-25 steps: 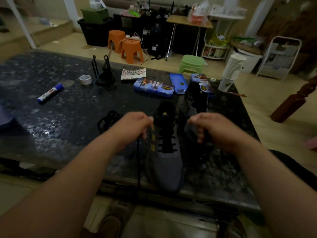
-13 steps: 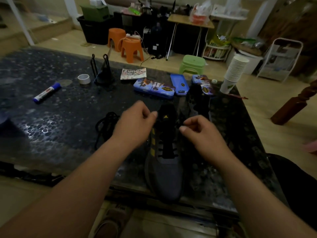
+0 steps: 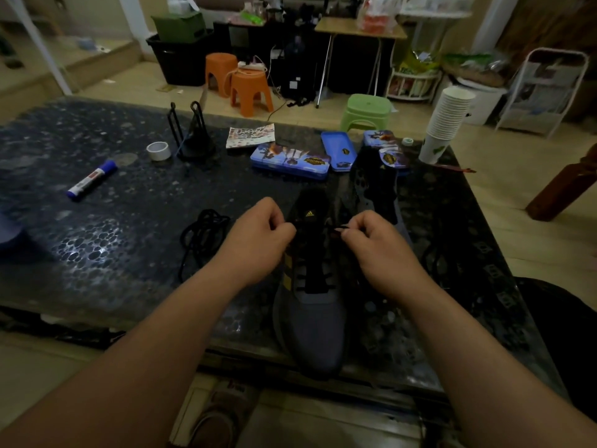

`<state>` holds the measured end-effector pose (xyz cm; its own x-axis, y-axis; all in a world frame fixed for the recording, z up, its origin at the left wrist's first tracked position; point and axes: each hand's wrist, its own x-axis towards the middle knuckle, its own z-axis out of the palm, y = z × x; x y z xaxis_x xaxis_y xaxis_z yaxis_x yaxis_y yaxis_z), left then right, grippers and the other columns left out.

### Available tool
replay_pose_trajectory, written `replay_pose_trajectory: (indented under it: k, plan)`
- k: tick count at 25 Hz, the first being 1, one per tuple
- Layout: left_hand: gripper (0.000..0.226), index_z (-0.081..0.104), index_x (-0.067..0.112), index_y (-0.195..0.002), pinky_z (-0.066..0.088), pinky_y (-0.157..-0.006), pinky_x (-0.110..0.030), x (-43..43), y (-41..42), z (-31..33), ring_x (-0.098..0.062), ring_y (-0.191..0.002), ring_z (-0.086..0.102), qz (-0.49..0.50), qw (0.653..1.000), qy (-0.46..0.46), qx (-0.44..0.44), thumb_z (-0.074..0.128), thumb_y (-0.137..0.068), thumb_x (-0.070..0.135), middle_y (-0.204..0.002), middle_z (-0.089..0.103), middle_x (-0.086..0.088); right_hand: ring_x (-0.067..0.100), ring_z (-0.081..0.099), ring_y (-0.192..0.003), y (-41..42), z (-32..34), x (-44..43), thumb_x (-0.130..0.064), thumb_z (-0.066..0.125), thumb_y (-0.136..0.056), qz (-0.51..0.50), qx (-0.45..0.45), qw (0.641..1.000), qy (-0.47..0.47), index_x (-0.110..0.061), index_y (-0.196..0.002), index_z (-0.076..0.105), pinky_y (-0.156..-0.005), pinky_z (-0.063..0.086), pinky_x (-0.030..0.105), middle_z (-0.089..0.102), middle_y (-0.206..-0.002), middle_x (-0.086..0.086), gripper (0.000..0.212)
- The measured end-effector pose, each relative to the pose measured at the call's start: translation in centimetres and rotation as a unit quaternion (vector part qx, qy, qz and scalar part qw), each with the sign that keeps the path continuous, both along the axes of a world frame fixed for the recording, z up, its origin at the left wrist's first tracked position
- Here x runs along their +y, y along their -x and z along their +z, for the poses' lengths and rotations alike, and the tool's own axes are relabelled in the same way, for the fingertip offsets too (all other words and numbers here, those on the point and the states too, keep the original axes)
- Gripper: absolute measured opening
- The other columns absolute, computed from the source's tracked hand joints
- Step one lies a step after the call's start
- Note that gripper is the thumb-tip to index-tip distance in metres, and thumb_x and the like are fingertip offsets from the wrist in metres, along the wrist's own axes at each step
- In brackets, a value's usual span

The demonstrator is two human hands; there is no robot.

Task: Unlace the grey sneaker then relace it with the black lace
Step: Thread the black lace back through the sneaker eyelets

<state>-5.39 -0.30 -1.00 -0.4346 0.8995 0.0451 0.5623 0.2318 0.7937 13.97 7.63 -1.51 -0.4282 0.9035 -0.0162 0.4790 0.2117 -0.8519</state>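
- Grey sneaker [image 3: 310, 318] is lying on the near edge of the dark pebble-patterned table [image 3: 129, 221]. Its toe is pointing at the person, and it has yellow stripes on its left side and a yellow logo on the tongue.
- Black lace [image 3: 315, 276] is running in bars across the lower eyelets, over a black tongue.
- Right hand [image 3: 378, 244] is pinching a lace end between thumb and forefinger just above the upper right eyelets, with the other fingers curled in.
- Left hand [image 3: 258, 237] is sitting at the upper left eyelets with fingers curled and thumb and forefinger tips meeting. Can't tell whether lace or the shoe edge is between them.
- Loose black lace [image 3: 202, 231] is lying in a bundle on the table just left of the left hand, with a strand trailing toward the near edge.
- Second dark shoe [image 3: 374, 189] is lying behind and to the right of the sneaker, too dim for detail.
- Two blue printed tins [image 3: 290, 160] and an open blue tin lid [image 3: 339, 150] are sitting farther back.
- Blue-capped marker [image 3: 92, 179], tape roll [image 3: 158, 151] and black wire stand [image 3: 193, 137] are sitting on the far left side of the table.
- Stack of paper cups [image 3: 449, 121] is standing at the far right corner.
- Two orange stools [image 3: 248, 88] and a green stool [image 3: 366, 111] are standing on the floor beyond the table.
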Motion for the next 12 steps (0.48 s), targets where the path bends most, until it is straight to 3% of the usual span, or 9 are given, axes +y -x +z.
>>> replay_pose_trajectory:
  k: [2,4,6,8,10,11,12]
  plan:
    - [0.013,0.057,0.020,-0.088,0.047,-0.063,-0.033,-0.1,-0.3,0.0,-0.016,-0.071,0.059,-0.028,1.000,-0.003,0.003,0.068,-0.093,0.025,-0.080,0.065,0.000,0.008,0.052,-0.067,0.3,0.0,-0.3,-0.036,0.062,-0.100,0.032,-0.007,0.999,-0.016,-0.017,-0.095,0.058,-0.061,0.040,0.029,0.055,-0.081,-0.006,0.020]
    - [0.017,0.059,0.025,-0.085,0.047,-0.065,-0.031,0.1,-0.8,0.0,-0.013,-0.076,0.060,-0.050,0.998,-0.016,0.043,0.071,-0.093,0.034,-0.084,0.063,0.002,0.005,0.055,-0.081,0.9,0.0,-0.4,-0.042,0.067,-0.097,0.052,-0.056,0.991,-0.110,-0.023,-0.096,0.060,-0.070,0.042,0.021,0.052,-0.094,-0.006,0.019]
    - [0.022,0.059,0.021,-0.080,0.044,-0.063,-0.027,0.2,-1.0,0.1,-0.010,-0.071,0.057,-0.048,0.998,-0.016,0.030,0.069,-0.096,0.034,-0.079,0.062,0.001,0.005,0.056,-0.082,1.3,0.3,-0.2,-0.041,0.068,-0.097,0.050,-0.064,0.987,-0.142,-0.023,-0.090,0.062,-0.070,0.041,0.017,0.054,-0.093,-0.002,0.020]
    - [0.025,0.056,0.015,-0.075,0.054,-0.072,-0.029,0.1,-0.8,0.6,-0.014,-0.075,0.065,-0.016,0.993,-0.016,-0.117,0.064,-0.098,0.021,-0.081,0.068,-0.008,0.016,0.066,-0.083,1.2,0.6,-0.1,-0.035,0.066,-0.096,0.023,0.048,0.999,-0.009,-0.014,-0.081,0.055,-0.073,0.050,0.031,0.066,-0.092,0.011,0.029]
    - [0.023,0.054,0.013,-0.076,0.060,-0.092,-0.040,-0.1,-0.4,0.9,-0.024,-0.100,0.073,0.020,0.954,-0.024,-0.298,0.055,-0.099,0.010,-0.103,0.074,-0.019,0.027,0.073,-0.099,0.9,0.5,0.0,-0.022,0.059,-0.095,-0.016,0.224,0.961,0.161,-0.013,-0.074,0.048,-0.088,0.057,0.048,0.072,-0.106,0.022,0.026]
    - [0.022,0.055,0.013,-0.078,0.059,-0.095,-0.041,-0.1,-0.3,1.1,-0.024,-0.105,0.073,0.023,0.946,-0.022,-0.323,0.054,-0.100,0.011,-0.106,0.076,-0.017,0.028,0.073,-0.103,0.8,0.6,0.0,-0.018,0.058,-0.095,-0.026,0.257,0.945,0.199,-0.014,-0.073,0.051,-0.096,0.057,0.049,0.072,-0.110,0.024,0.023]
    - [0.020,0.058,0.013,-0.082,0.060,-0.093,-0.038,-0.2,-0.1,1.1,-0.019,-0.102,0.073,0.013,0.959,-0.009,-0.283,0.057,-0.101,0.018,-0.101,0.078,-0.010,0.025,0.073,-0.101,0.7,0.7,0.0,-0.021,0.059,-0.095,-0.028,0.238,0.951,0.194,-0.015,-0.073,0.057,-0.096,0.057,0.048,0.074,-0.108,0.020,0.023]
